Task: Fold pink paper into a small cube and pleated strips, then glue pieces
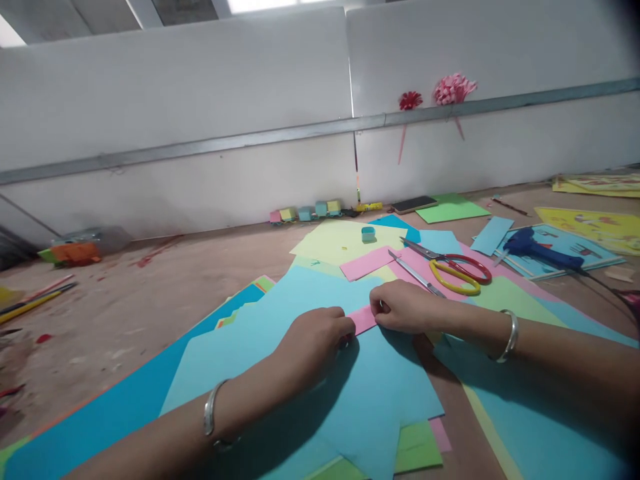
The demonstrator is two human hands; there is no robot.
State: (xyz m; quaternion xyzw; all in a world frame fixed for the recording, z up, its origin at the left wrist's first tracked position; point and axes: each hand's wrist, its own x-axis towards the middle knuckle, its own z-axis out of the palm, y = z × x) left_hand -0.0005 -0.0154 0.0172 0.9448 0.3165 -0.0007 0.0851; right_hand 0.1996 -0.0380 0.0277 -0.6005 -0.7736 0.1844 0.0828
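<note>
A short strip of pink paper (pixel 363 320) spans the gap between my two hands, above light blue sheets (pixel 250 320). My left hand (pixel 317 337) pinches its left end with curled fingers. At its right end, my right hand (pixel 407 305) grips with thumb and fingers closed together. Just beyond the right hand lie a scalpel-like craft knife (pixel 415 272) and scissors (pixel 457 270) with one red and one yellow handle loop. Another folded pink piece (pixel 367 263) rests farther back, near a small blue paper box (pixel 368 234).
A blue glue gun (pixel 543 250) with a cord lies at the right on picture cards. Along the wall stand small coloured paper blocks (pixel 305 212), a dark phone (pixel 414 204) and a green sheet (pixel 453 208). Pencils (pixel 37 302) and an orange object (pixel 75 253) are at the left.
</note>
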